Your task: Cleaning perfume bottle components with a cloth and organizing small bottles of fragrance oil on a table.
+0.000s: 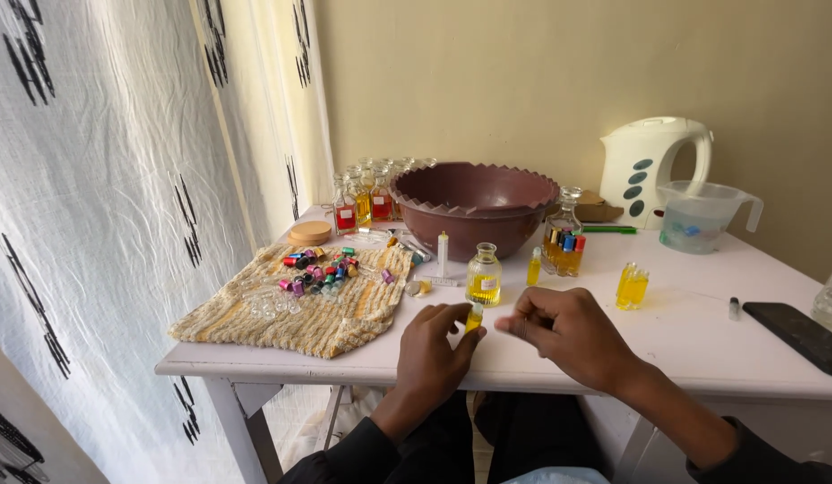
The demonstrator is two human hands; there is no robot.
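Pinching a tiny vial of yellow liquid [474, 317] between thumb and fingertips, the left hand [434, 351] holds it upright just above the near edge of the white table [702, 341], straight in front of the big maroon bowl [474, 204]. Right beside it, the right hand [568, 330] has its fingers curled in and pressed together at the tips, close to the vial's top; whether something small sits between them I cannot tell.

Between the hands and the bowl stands a squat glass bottle [484, 277] with yellow liquid, and a slim white tube [443, 254] rises just to its left. Left of the bowl, a yellow woven cloth [299, 309] carries a scatter of coloured caps [320, 271], with a round wooden lid [309, 233] behind it and a row of small glass bottles [366, 202] against the wall. Right of the bowl there's a glass bottle stuffed with coloured caps [564, 242], then a pair of small yellow bottles [631, 287]. Farther right, a clear measuring jug [702, 217] sits in front of a white kettle [653, 163], and a dark phone [799, 333] lies near the table's right end.
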